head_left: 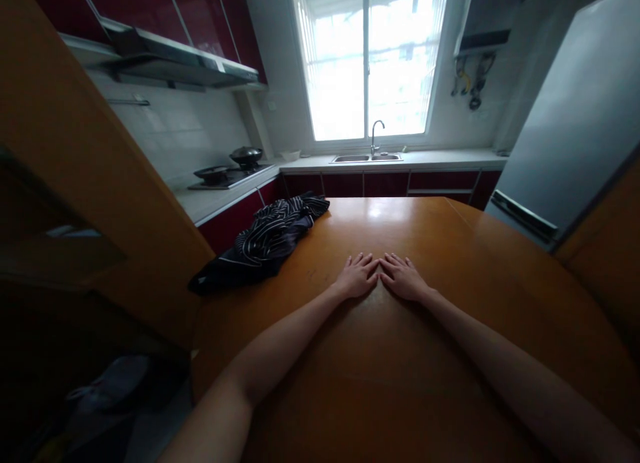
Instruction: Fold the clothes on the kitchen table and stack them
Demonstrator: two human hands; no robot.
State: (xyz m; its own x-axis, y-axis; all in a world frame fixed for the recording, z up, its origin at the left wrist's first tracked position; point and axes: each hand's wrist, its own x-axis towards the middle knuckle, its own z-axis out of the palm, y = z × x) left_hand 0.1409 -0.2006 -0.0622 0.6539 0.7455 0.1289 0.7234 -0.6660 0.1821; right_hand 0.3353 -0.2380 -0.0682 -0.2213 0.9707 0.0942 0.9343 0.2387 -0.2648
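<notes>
**Left hand (357,277) and right hand (403,277) open and empty; striped cloth (273,233) bunched and untouched**

Grip: both hands lie palm down on the wooden table (375,373), fingers extended and slightly spread. Neither has hold of anything. The index fingers and thumbs point inward and all but meet; whether they make contact cannot be told. Both forearms extend from the near side, low over the tabletop.

Nearest item: the striped cloth, dark with pale lines, lies in a loose heap along the table's left edge. It is beyond and to the left of the left hand, well apart from it, and further still from the right hand. It is unfolded, with a plain dark portion toward the near end. Whether it is one piece or several cannot be determined.

Progress: no handling is in evidence. Nothing is lifted, gripped or sorted, and the heap is in disorder.

Surroundings: past the table, a sink (353,159) is set in the counter (430,159) below the window (337,70). A lidded pan (246,155) sits on the stove at left.
</notes>
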